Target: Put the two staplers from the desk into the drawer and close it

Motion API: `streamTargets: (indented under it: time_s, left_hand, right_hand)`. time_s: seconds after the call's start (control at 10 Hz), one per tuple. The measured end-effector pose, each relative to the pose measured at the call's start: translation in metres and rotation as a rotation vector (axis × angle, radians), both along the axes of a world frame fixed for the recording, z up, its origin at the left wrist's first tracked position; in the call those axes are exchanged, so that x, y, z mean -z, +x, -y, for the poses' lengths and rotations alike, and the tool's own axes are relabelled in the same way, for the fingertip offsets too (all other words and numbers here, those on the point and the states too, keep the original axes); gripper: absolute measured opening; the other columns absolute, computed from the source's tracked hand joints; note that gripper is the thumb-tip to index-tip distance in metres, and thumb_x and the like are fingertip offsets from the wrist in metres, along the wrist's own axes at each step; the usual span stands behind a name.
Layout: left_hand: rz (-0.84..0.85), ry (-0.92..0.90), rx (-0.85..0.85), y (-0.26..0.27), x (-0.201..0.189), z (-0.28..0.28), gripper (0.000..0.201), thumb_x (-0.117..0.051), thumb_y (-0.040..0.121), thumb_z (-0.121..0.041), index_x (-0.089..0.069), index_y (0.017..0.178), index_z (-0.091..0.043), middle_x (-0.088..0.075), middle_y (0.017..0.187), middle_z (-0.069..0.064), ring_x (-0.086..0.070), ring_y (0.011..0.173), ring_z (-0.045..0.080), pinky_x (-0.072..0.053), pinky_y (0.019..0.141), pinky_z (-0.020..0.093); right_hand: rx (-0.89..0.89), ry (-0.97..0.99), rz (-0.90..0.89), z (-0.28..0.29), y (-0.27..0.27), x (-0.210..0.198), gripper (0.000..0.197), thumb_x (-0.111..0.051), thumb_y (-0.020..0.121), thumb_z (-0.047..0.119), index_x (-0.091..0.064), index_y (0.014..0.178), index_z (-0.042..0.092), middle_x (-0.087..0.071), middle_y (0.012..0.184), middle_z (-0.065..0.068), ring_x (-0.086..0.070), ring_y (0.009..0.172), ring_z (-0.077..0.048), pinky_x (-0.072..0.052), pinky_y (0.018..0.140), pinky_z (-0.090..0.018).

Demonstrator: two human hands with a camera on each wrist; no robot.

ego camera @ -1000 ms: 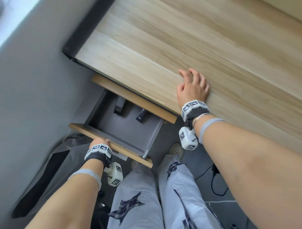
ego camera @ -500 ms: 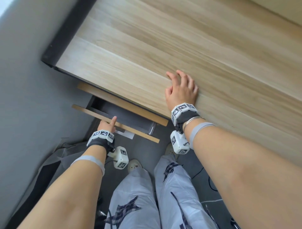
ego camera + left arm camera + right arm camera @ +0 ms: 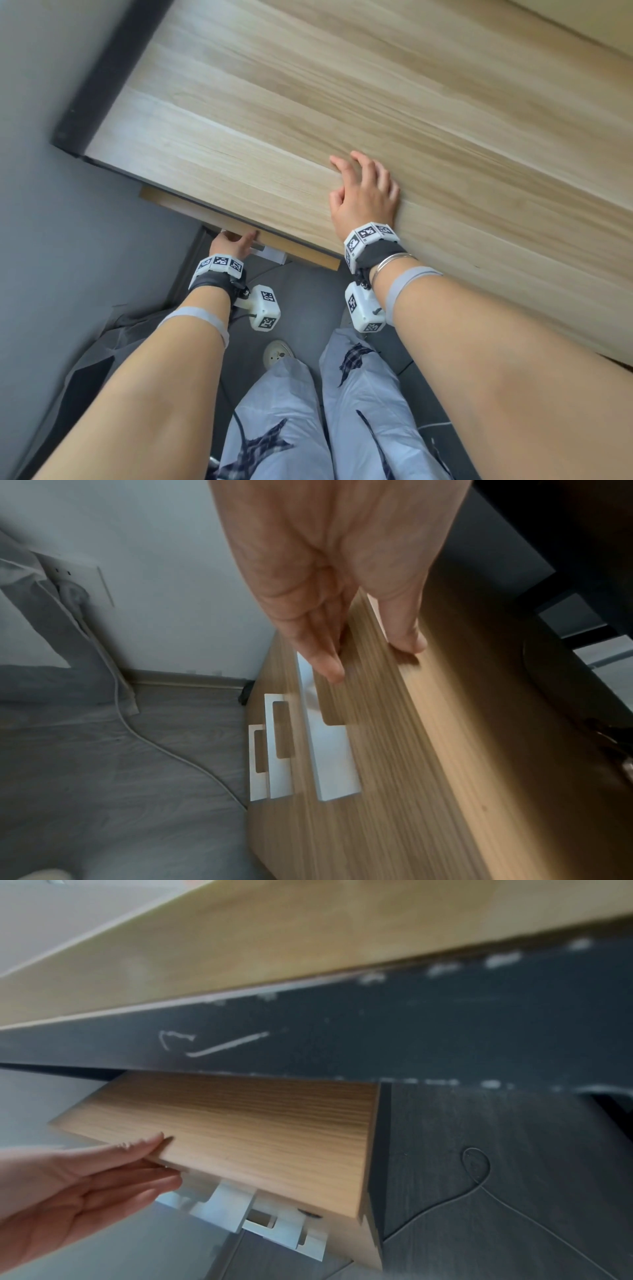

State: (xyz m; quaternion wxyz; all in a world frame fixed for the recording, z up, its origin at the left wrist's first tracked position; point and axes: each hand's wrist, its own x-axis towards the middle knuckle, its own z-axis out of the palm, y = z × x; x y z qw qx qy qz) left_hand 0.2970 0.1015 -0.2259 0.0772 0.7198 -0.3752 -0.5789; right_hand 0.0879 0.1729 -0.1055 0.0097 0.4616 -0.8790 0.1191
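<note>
The wooden drawer front [image 3: 298, 251] sits pushed in under the desk top [image 3: 342, 102], and no gap shows in the head view. Neither stapler is in view; the drawer's inside is hidden. My left hand [image 3: 233, 244] presses on the drawer front [image 3: 394, 723] with straight fingers [image 3: 325, 664], the thumb on its face and the other fingers at its lower edge by the white handle [image 3: 329, 756]. The right wrist view shows that same left hand [image 3: 103, 1172] against the drawer front [image 3: 260, 1123]. My right hand [image 3: 363, 192] rests on the desk's front edge, holding nothing.
Lower drawers with white handles [image 3: 279, 748] sit below the top one. A grey wall [image 3: 51, 240] stands close on the left, with a socket [image 3: 75, 577] and a white cable [image 3: 143, 739] running over the floor. My legs [image 3: 308, 411] and a shoe [image 3: 277, 353] are below the desk.
The drawer slid from wide open, with both staplers showing inside, to pushed in under the desk. My left hand moved forward with its front. My right hand stayed on the desk.
</note>
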Motion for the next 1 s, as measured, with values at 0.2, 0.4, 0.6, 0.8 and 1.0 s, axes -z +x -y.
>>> streamTargets:
  time_s: [0.2,0.4,0.6,0.8,1.0]
  left_hand:
    - [0.044,-0.005,-0.029,-0.005,-0.013,0.001,0.033,-0.078,0.070,-0.034,-0.052,0.068,-0.013,-0.064,0.084,0.010,-0.060,0.087,0.021,-0.051,0.098,0.041]
    - [0.067,-0.035,0.017,-0.003,-0.016,0.003,0.049,-0.078,0.069,-0.038,-0.036,0.051,-0.017,-0.046,0.049,0.000,-0.043,0.055,0.017,-0.036,0.070,0.029]
    - [0.050,-0.016,0.057,0.002,-0.012,0.005,0.045,-0.078,0.069,-0.037,-0.039,0.056,-0.017,-0.043,0.056,0.001,-0.043,0.054,0.015,-0.042,0.076,0.032]
    - [-0.060,0.030,0.048,0.004,-0.025,0.004,0.064,-0.071,0.078,-0.030,-0.048,0.128,0.004,-0.061,0.109,0.011,-0.059,0.094,0.022,-0.054,0.081,0.030]
    - [-0.053,0.104,0.162,0.012,-0.049,-0.002,0.051,-0.056,0.091,-0.024,-0.047,0.134,0.003,-0.058,0.132,0.022,-0.061,0.111,0.030,-0.049,0.084,0.030]
  right_hand:
    - [-0.002,-0.018,0.000,0.000,0.001,0.001,0.053,-0.053,0.074,0.021,-0.056,0.123,0.040,-0.055,0.137,0.006,-0.050,0.125,-0.023,-0.038,0.101,-0.044]
    - [-0.003,0.002,0.011,0.001,0.002,0.000,0.053,-0.053,0.075,0.021,-0.055,0.125,0.041,-0.053,0.139,0.007,-0.048,0.127,-0.022,-0.036,0.103,-0.044]
    - [-0.008,-0.018,0.003,0.001,0.002,-0.001,0.053,-0.055,0.073,0.020,-0.057,0.123,0.040,-0.055,0.137,0.006,-0.050,0.125,-0.023,-0.038,0.101,-0.044]
    - [-0.010,0.003,0.036,0.001,0.001,-0.004,0.054,-0.054,0.074,0.021,-0.056,0.124,0.040,-0.053,0.139,0.006,-0.047,0.127,-0.023,-0.035,0.103,-0.044]
    - [-0.016,-0.029,0.064,0.002,0.003,-0.009,0.052,-0.054,0.074,0.021,-0.058,0.122,0.039,-0.056,0.136,0.005,-0.050,0.125,-0.024,-0.036,0.101,-0.044]
